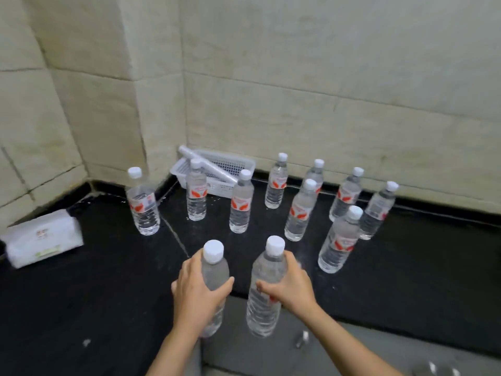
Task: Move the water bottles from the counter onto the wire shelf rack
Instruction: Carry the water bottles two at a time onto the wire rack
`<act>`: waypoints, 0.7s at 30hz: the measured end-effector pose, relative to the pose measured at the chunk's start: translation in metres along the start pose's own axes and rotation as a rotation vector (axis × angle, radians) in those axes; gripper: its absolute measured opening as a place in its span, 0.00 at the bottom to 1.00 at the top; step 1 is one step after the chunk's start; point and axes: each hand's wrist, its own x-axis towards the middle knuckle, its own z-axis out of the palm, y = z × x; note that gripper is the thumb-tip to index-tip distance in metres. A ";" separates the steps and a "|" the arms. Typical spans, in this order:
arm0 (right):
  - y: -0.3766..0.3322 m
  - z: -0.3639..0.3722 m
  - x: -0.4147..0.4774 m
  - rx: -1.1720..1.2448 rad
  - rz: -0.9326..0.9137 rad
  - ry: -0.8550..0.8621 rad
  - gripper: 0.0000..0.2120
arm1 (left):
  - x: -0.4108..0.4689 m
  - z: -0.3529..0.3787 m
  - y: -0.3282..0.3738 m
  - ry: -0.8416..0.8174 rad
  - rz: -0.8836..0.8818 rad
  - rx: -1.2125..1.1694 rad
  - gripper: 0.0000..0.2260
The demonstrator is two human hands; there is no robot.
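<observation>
At lower centre of the frame, the left grip (200, 291) curled round one water bottle (215, 270) and the right grip (290, 289) round a second bottle (267, 283), both upright over the near edge of the black table (108, 294). Nine more bottles (241, 204) stood mid-frame, in front of a white basket (230, 165).

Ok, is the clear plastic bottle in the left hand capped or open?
Capped: a white cap sits on the clear plastic water bottle the left hand grips.
</observation>
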 end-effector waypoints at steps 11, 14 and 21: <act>0.158 -0.202 -0.058 -0.046 0.144 0.264 0.28 | -0.096 0.196 0.138 -0.337 0.130 -0.129 0.32; 0.195 -0.241 -0.082 -0.045 0.220 0.348 0.26 | -0.116 0.240 0.176 -0.465 0.196 -0.138 0.32; 0.273 -0.311 -0.135 0.026 0.450 0.592 0.26 | -0.164 0.334 0.240 -0.752 0.275 -0.218 0.28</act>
